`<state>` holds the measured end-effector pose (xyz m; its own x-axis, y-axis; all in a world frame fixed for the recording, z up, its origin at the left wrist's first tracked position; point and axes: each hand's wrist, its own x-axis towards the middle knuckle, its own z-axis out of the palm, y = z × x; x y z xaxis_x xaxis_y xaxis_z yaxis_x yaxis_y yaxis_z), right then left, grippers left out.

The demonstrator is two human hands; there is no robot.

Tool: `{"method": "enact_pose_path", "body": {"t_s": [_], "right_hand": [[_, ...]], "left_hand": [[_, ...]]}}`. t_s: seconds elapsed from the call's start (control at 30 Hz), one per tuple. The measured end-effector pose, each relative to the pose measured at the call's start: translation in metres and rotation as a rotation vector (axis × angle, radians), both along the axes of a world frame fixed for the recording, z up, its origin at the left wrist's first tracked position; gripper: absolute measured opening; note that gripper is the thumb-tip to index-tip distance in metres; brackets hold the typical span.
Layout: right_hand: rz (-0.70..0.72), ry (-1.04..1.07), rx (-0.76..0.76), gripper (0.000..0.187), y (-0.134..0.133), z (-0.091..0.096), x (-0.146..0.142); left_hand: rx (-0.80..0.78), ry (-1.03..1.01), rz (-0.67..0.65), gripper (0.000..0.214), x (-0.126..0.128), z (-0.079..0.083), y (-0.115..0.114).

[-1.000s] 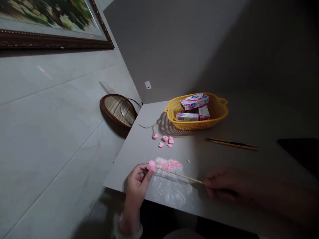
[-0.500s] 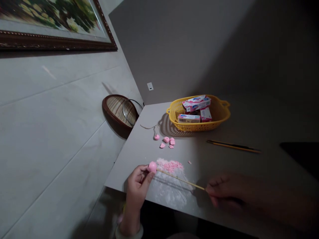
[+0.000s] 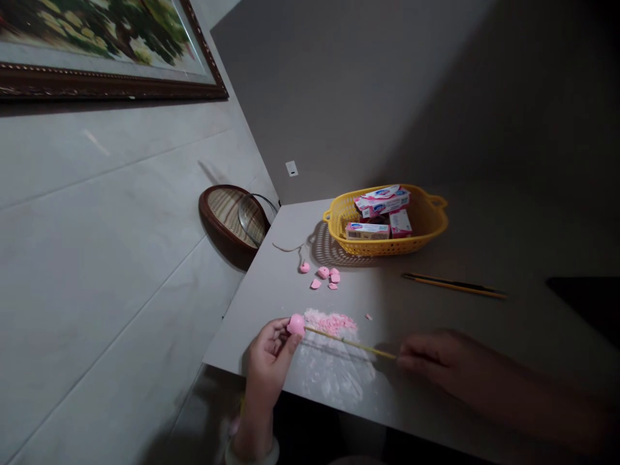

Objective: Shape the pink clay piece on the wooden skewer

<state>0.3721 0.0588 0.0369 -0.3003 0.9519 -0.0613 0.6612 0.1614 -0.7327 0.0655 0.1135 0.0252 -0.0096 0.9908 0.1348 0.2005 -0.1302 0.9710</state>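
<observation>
Table (image 3: 261, 284), dim at right. Basket (image 3: 387, 247) far, boxes (image 3: 385, 201) inside. Right hand (image 3: 440, 358) pinches right end of stick (image 3: 356, 344). Left hand (image 3: 268, 355) grips pink ball (image 3: 296, 324), near left, at stick's left end. Pink chunks (image 3: 323, 272) lie farther off.

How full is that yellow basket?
Partly full: the yellow basket holds pink-and-white boxes toward the left, while its right end shows inner wall.

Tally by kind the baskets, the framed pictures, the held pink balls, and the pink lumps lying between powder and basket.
Yellow baskets: 1
Framed pictures: 1
Held pink balls: 1
Pink lumps: 6
Total: 9
</observation>
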Motion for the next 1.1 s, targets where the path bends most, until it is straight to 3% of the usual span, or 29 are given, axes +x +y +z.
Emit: {"method": "enact_pose_path", "body": {"t_s": [0.07, 0.13, 0.2, 0.33, 0.4, 0.47, 0.57, 0.63, 0.7, 0.8, 0.87, 0.93, 1.0, 1.1], "right_hand": [[0.078, 0.095, -0.299, 0.045, 0.005, 0.002, -0.003], [0.072, 0.09, -0.352, 0.046, 0.007, 0.002, -0.005], [-0.012, -0.014, -0.138, 0.039, 0.005, 0.0, -0.005], [-0.069, -0.33, 0.486, 0.032, -0.002, -0.007, 0.001], [-0.042, -0.36, 0.56, 0.034, -0.004, -0.006, 0.004], [-0.031, -0.249, 0.364, 0.032, -0.003, 0.0, 0.004], [0.061, 0.022, -0.251, 0.037, 0.0, 0.013, -0.002], [0.104, 0.115, -0.464, 0.04, 0.002, 0.017, -0.006], [0.056, 0.066, -0.323, 0.04, 0.002, 0.014, -0.008], [-0.067, -0.184, 0.28, 0.035, -0.001, 0.001, -0.003], [-0.064, -0.353, 0.587, 0.037, -0.004, -0.006, 0.003], [-0.028, -0.404, 0.66, 0.039, -0.006, -0.007, 0.007], [-0.021, -0.304, 0.493, 0.035, -0.006, -0.002, 0.006], [0.012, 0.002, -0.114, 0.036, -0.001, 0.01, -0.001]], "left_hand": [[0.025, 0.045, -0.007, 0.026, -0.002, -0.002, -0.001], [0.035, 0.074, 0.0, 0.023, -0.003, -0.005, 0.0], [0.029, 0.077, -0.003, 0.022, -0.003, -0.007, 0.0], [-0.006, 0.016, -0.016, 0.025, 0.0, -0.006, 0.002], [-0.028, -0.02, -0.024, 0.028, 0.001, -0.004, 0.002], [-0.035, -0.029, -0.035, 0.031, 0.0, -0.002, 0.001], [-0.019, 0.0, -0.061, 0.031, -0.002, 0.001, -0.001], [-0.006, 0.018, -0.069, 0.029, -0.003, 0.0, -0.001], [-0.005, 0.019, -0.051, 0.029, -0.002, -0.002, -0.001], [-0.025, -0.004, -0.021, 0.034, -0.001, -0.007, 0.002], [-0.046, -0.024, -0.02, 0.037, 0.0, -0.009, 0.003], [-0.064, -0.038, -0.024, 0.039, -0.001, -0.009, 0.003], [-0.069, -0.038, -0.036, 0.04, -0.002, -0.007, 0.002], [-0.05, -0.017, -0.073, 0.034, -0.004, -0.003, 0.001]]}}
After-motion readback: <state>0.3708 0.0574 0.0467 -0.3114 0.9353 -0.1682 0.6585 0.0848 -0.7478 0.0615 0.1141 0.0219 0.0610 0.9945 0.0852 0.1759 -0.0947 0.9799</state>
